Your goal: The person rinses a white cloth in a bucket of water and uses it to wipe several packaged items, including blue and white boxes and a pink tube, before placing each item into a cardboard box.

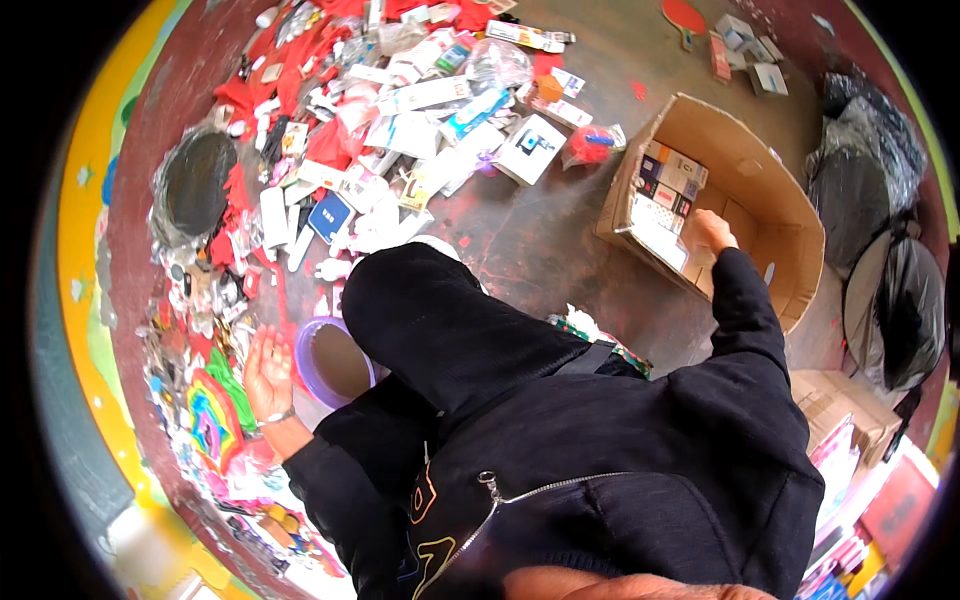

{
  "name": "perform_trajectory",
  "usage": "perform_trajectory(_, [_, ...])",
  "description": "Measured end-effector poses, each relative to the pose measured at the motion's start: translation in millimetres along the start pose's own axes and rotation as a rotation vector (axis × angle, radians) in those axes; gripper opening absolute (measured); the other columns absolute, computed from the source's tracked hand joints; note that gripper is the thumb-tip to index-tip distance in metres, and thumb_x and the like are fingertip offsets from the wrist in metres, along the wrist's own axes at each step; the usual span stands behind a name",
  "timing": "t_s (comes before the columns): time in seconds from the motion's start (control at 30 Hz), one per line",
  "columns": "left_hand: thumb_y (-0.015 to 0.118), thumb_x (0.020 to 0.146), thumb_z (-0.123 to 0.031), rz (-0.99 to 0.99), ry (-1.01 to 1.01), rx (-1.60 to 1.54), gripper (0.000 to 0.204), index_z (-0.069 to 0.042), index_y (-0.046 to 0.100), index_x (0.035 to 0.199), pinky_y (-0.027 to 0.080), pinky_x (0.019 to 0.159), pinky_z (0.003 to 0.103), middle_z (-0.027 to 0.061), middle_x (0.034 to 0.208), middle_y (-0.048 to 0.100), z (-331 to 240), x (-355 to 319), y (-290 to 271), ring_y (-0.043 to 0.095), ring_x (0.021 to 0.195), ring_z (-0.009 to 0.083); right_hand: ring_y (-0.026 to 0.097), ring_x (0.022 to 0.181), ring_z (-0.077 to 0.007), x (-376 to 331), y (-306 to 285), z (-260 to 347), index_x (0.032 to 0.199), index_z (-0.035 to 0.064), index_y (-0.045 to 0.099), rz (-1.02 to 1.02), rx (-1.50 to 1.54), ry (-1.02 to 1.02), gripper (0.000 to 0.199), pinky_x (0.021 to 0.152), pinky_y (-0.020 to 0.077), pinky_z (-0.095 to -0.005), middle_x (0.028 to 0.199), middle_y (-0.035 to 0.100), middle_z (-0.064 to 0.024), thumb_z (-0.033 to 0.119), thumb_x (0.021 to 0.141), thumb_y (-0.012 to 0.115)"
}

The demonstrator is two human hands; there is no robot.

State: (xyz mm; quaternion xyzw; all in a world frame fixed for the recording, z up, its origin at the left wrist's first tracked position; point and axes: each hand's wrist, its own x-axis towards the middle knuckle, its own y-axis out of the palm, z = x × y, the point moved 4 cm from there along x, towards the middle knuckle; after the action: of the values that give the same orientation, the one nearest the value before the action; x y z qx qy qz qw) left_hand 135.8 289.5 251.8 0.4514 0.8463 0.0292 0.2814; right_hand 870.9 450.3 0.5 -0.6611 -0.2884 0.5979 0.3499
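Seated on the stained floor point(540, 240), we are in the middle of packing: our right hand point(712, 232) reaches into the tilted cardboard box point(770, 200), resting on the small packaged boxes point(668, 190) stacked along its near wall. We judge this to be the placing step, one more packet being settled among those already in. Whether that grip is clamped on a packet or merely pressing against the stack, we cannot tell; the fingers are hidden against the cardboard. Our left hand point(266, 374) hangs empty, palm up and fingers spread, just beside a purple tape roll point(332, 362) and near a rainbow-coloured toy point(210, 420). A sprawl of loose packets and cards point(400, 110) lies well apart from the box, across the floor ahead. The next move, as we read it, calls for a reach back to that pile and a flat, tidy fit against the rows inside.
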Motion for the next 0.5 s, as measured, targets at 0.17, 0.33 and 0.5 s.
perform_trajectory(0.17, [0.055,0.083,-0.015,-0.064,-0.085,-0.094,0.036,-0.002,0.048,0.116,0.042,0.085,0.033,0.0113,0.111,0.053,26,24,-39,0.051,0.1,0.0205,0.062,0.079,-0.0308,-31,-121,28,0.082,0.0013,0.064,-0.25,0.235,0.08,0.039,0.072,0.0479,-0.038,0.08,0.062,-0.0197,0.039,0.074,0.055])
perform_trajectory(0.33, [0.061,0.079,-0.015,-0.009,-0.043,-0.076,0.019,-0.006,0.055,0.094,0.042,0.082,0.034,0.0111,0.106,0.055,40,41,-60,0.051,0.099,0.0222,0.048,0.051,-0.0168,-65,-230,149,0.067,-0.0027,0.057,-0.513,0.486,-0.317,0.038,0.053,0.0404,-0.0325,0.055,0.053,-0.0122,0.033,0.08,0.055])
perform_trajectory(0.5, [0.055,0.08,-0.006,-0.115,-0.16,-0.125,0.005,-0.008,0.055,0.084,0.044,0.083,0.035,0.0129,0.105,0.057,57,44,-79,0.054,0.097,0.0217,0.06,0.073,-0.029,-22,-209,305,0.087,0.0071,0.063,-0.363,0.343,-0.742,0.017,0.069,0.0465,-0.0354,0.078,0.062,-0.0157,0.014,0.073,0.058])
